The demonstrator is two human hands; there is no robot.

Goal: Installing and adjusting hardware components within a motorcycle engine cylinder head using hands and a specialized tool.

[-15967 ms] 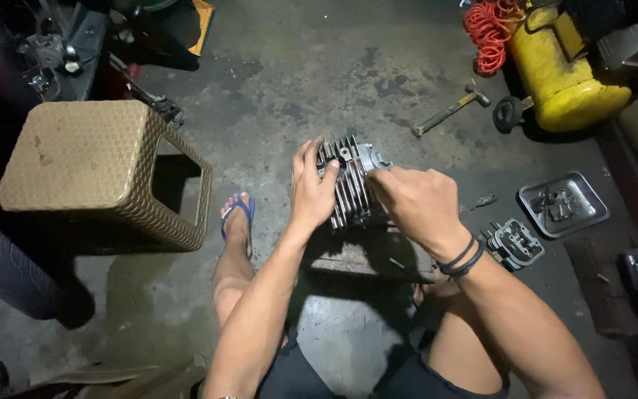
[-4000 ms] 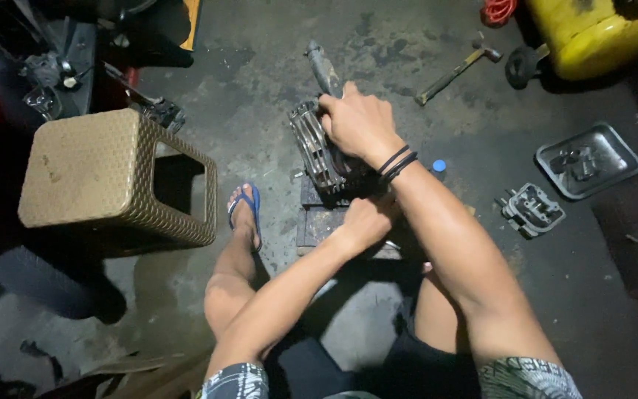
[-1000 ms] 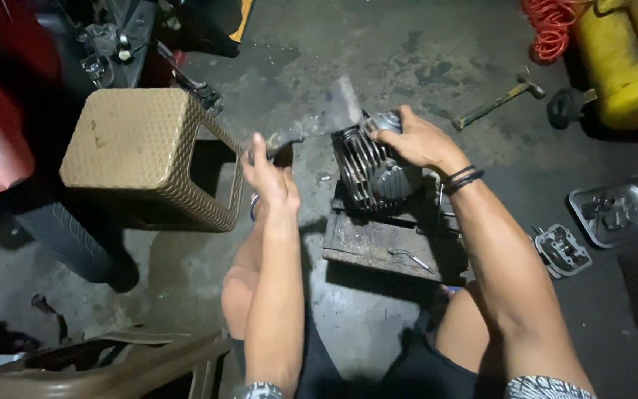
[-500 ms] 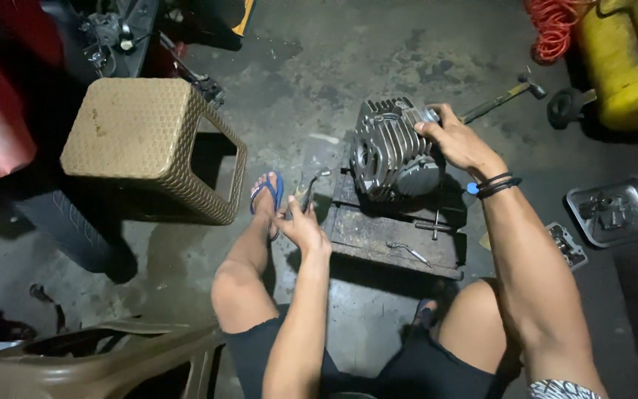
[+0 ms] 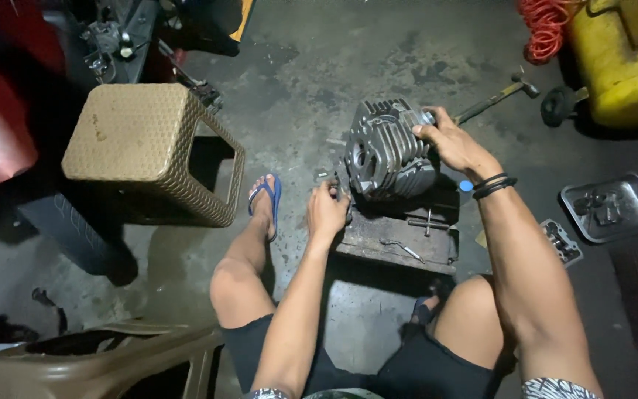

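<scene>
Right hand: the right hand (image 5: 448, 140) is gripping the top right end of the finned engine cylinder (image 5: 391, 151), its fingers (image 5: 424, 131) curled closed around that end.
Left hand: the left hand (image 5: 328, 210) is resting at the lower left of the cylinder, near the left edge of the wooden block (image 5: 396, 240); its fingers are bent narrow as if pinching something small, but I cannot tell what it is.
Where the cylinder is: it is standing tilted on the far edge of the wooden block, which is lying on the concrete floor (image 5: 311, 66).
Relation: the cylinder is lying just above and to the right of the left fingers, its long axis running from lower left to upper right; the right hand is already on it, so it is the nearer one.
Look of the cylinder: grey metal, dull, with deep parallel cooling fins and a round opening facing left.
Around: a woven brown stool (image 5: 149, 151) is standing to the left, and a metal tray (image 5: 613, 208) with small parts to the right.
</scene>
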